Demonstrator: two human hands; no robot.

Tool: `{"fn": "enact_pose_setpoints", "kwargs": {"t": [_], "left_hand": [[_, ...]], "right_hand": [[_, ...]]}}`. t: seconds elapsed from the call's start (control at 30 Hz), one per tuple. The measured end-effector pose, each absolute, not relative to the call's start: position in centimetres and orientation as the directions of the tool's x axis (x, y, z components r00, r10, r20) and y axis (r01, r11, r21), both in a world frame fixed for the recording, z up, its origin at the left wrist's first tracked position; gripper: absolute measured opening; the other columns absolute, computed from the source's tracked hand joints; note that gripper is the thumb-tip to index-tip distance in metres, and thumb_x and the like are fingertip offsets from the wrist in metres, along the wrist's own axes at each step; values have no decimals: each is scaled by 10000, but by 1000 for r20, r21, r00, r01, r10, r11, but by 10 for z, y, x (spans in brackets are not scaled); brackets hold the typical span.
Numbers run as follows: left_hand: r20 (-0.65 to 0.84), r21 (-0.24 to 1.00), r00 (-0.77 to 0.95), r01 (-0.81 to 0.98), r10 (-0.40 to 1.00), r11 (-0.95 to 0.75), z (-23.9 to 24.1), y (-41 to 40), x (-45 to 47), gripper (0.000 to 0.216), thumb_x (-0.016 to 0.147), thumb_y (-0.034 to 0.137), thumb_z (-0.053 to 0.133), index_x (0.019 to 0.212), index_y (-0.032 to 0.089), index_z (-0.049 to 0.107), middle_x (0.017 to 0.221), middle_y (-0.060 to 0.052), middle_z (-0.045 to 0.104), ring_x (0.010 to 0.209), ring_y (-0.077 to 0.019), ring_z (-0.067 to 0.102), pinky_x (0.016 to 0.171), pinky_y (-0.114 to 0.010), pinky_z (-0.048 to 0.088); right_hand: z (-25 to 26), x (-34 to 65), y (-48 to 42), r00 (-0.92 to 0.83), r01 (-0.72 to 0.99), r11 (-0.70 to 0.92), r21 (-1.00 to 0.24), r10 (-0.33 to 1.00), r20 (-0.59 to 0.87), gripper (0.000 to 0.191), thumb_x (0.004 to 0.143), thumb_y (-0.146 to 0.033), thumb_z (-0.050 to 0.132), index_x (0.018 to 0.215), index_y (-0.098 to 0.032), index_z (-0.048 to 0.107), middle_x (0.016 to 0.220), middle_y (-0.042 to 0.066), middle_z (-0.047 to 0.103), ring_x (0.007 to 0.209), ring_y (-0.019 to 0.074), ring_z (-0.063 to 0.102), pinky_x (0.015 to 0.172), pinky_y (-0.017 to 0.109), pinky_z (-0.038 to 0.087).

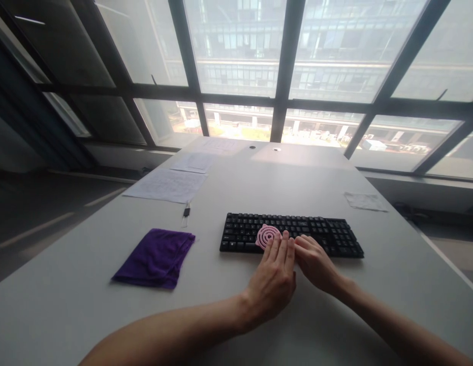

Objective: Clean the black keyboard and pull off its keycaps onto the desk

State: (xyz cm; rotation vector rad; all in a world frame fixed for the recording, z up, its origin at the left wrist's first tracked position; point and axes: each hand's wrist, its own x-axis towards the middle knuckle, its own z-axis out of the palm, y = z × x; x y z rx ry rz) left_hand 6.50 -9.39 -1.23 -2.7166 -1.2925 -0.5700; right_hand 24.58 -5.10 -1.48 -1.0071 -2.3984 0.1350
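White tabletop (68, 320) ran out of frame. The left hand (272, 279), fingers straight and together, hid part of a pink disc (265, 235) over the keyboard (337, 236); the right hand (316, 264) curled its fingers alongside. Either grip was indiscernible. Beyond, papers (167, 185) blurred.

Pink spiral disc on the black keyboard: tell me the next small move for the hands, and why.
Probably curl the left hand around the edge of the pink spiral disc: its fingers are extended over the disc's lower right part, and the disc lies over the keys of the black keyboard. The right hand is close beside; whether it holds anything is hidden.
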Motion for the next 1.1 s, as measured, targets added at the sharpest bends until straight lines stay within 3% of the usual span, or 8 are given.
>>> {"fn": "enact_pose_setpoints", "kwargs": {"t": [0.13,0.37,0.47,0.57,0.83,1.0,1.1], "left_hand": [[378,81,511,813,772,-577,-16,-94,59,771,838,142,477,1526,-48,186,1602,-288,80,1494,-414,41,1191,-561,237],[396,39,484,840,780,-541,-21,-88,56,778,833,127,462,1531,-47,168,1602,-293,100,1495,-415,43,1192,-565,213],[388,35,491,838,780,-544,-22,-90,60,763,874,179,449,1540,-41,149,1608,-284,95,1494,-417,38,1202,-566,172],[366,45,506,828,781,-558,-23,-92,64,775,888,227,450,1542,-41,135,1610,-283,77,1496,-410,35,1211,-550,152],[384,151,527,775,758,-614,-17,-94,69,866,864,212,485,1538,-53,10,1609,-294,35,1501,-371,-32,1216,-538,200],[459,220,524,715,717,-664,-15,-96,66,961,777,105,454,1542,-15,-115,1624,-258,-30,1493,-380,-60,1194,-587,240],[495,232,477,733,726,-639,-16,-92,62,1002,742,51,421,1530,9,-195,1622,-249,-68,1486,-384,-86,1176,-607,269]], "right_hand": [[-19,223,-38,-590,607,739,-293,666,456,215,1007,-170,449,898,-171,634,861,65,606,786,195,474,743,322,387],[-12,222,-29,-581,632,719,-291,687,436,265,1012,-184,435,889,-180,669,782,47,564,737,189,454,718,320,397],[-7,244,-30,-557,654,687,-315,720,415,302,1029,-200,404,1212,-206,645,804,41,561,741,190,467,713,319,416],[-9,267,-29,-511,674,664,-324,735,445,378,1033,-211,392,1372,-227,560,831,46,566,755,195,487,719,329,433],[-10,258,-20,-508,673,665,-323,733,452,400,1028,-244,400,1391,-221,565,843,62,593,775,202,530,729,343,468],[2,211,-11,-563,627,704,-333,705,432,447,966,-206,492,1409,-237,545,862,52,605,777,202,536,765,350,479],[5,187,1,-579,595,719,-360,694,429,448,967,-187,458,1398,-265,551,821,31,602,744,188,524,749,328,472]]}}
